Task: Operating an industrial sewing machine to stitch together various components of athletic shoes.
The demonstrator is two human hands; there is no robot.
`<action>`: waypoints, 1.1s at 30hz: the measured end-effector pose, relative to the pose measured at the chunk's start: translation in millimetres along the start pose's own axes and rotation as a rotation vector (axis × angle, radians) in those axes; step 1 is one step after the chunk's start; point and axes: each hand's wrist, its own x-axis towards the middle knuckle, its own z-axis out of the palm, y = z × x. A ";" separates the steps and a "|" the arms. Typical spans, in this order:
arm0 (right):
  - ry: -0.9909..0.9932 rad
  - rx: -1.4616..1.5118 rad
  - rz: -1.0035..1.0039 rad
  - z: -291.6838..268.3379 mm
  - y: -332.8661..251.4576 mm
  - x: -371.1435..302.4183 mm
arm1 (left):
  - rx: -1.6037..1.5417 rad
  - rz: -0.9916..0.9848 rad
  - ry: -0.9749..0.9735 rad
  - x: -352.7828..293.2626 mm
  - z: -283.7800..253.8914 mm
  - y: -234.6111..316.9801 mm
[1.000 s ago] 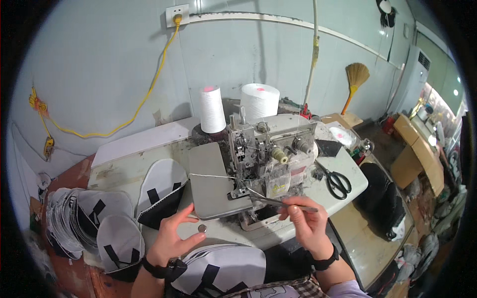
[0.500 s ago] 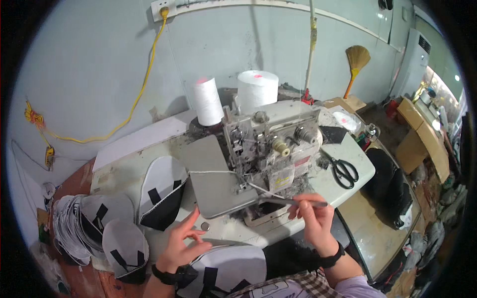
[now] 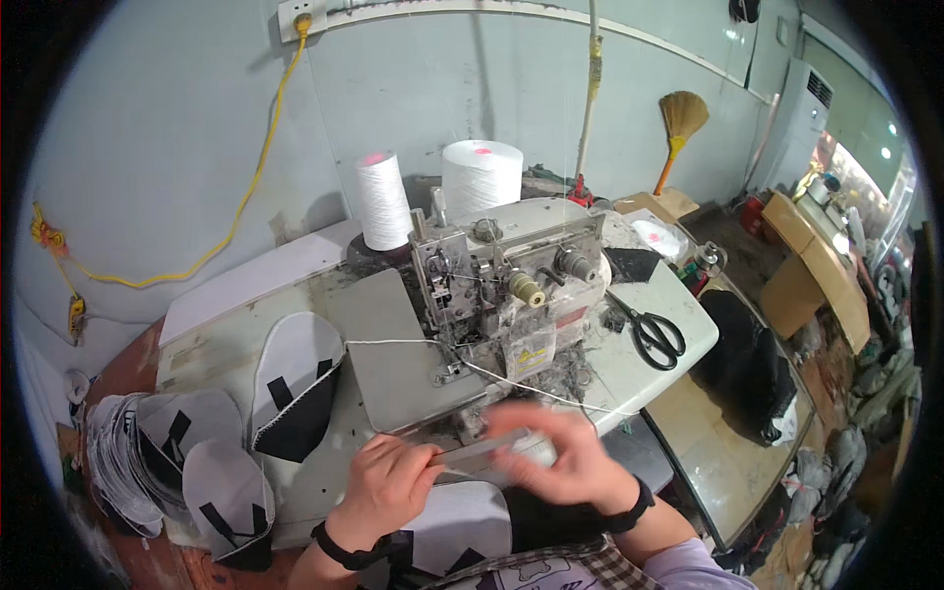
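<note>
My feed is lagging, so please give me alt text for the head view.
The left hand pinches a slim grey tool before a dusty sewing machine, the blurred right hand close by. Black scissors lie to the right, white-and-black fabric pieces to the left.

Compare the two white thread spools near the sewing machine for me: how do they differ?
The slim spool is narrow, while the wide spool is much broader. The slim spool tapers toward its top; the wide spool has a broad, flattish top. Pink fills much of the slim spool's top but only the middle of the wide spool's. Both are white and stand on end.
</note>
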 end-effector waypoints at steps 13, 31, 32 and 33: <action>0.562 -0.718 0.162 -19.3 106.6 33.5 | -0.100 -0.039 0.170 1.5 19.6 -1.5; 0.515 -0.891 -0.004 -5.0 85.6 38.3 | -0.120 -0.102 0.146 2.2 18.5 -2.7; 0.510 -0.861 -0.022 -3.9 85.7 39.2 | -0.122 -0.100 0.148 1.8 18.4 -2.6; 0.545 -0.834 -0.052 -3.8 83.6 40.9 | -0.113 -0.101 0.144 1.5 18.0 -2.7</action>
